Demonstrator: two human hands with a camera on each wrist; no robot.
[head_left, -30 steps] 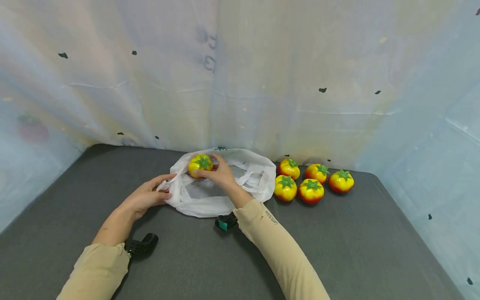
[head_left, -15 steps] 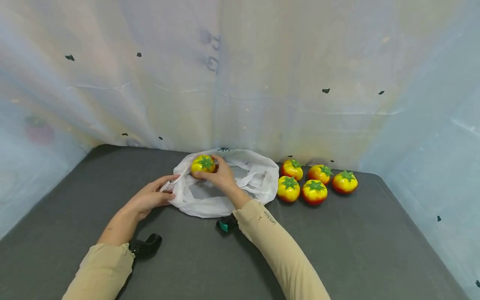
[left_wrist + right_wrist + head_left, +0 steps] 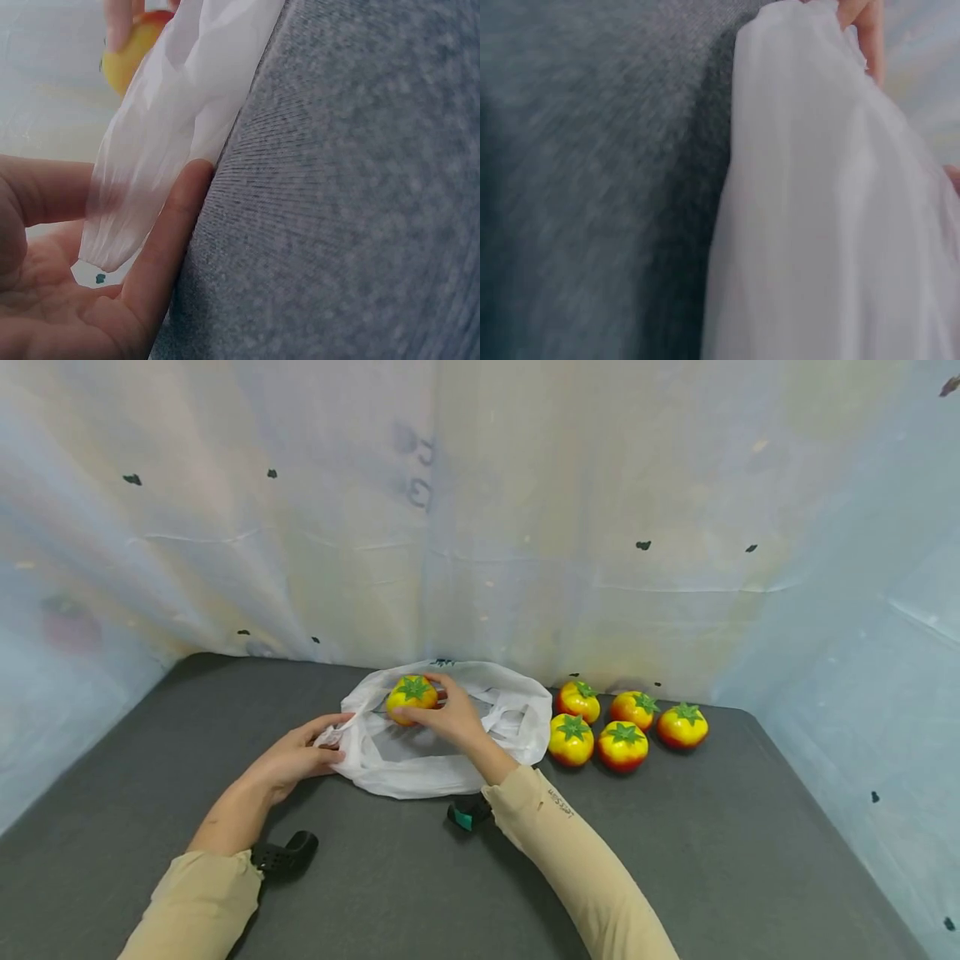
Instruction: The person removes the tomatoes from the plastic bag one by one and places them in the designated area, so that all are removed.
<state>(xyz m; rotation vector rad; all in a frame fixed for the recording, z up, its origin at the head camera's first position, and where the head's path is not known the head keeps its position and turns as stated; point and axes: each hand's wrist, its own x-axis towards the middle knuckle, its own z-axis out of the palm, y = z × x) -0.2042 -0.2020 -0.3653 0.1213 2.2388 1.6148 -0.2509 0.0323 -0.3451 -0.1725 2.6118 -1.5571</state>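
A white plastic bag (image 3: pixel 408 778) lies on the dark table with its mouth spread open. My left hand (image 3: pixel 292 758) holds the bag's left edge, the plastic passing between thumb and fingers; in the left wrist view the hand (image 3: pixel 90 300) is around the bag's end (image 3: pixel 142 180). Over the left part of the mouth, my right hand (image 3: pixel 455 717) grips a yellow-and-red tomato (image 3: pixel 412 693) with a green leafy top. The left wrist view shows part of this tomato (image 3: pixel 127 64) behind the plastic. In the right wrist view the bag (image 3: pixel 810 195) hides most of the right hand.
Several more yellow-and-red tomatoes (image 3: pixel 622 746) stand grouped just right of the bag. A pale curtain (image 3: pixel 525 527) hangs behind the table (image 3: pixel 675 860) and along its sides. Black wrist mounts (image 3: pixel 285 854) hang below both wrists.
My right hand has shifted slightly right and nearer with the tomato in its grip. The left hand still holds the bag's edge. The other tomatoes have not moved.
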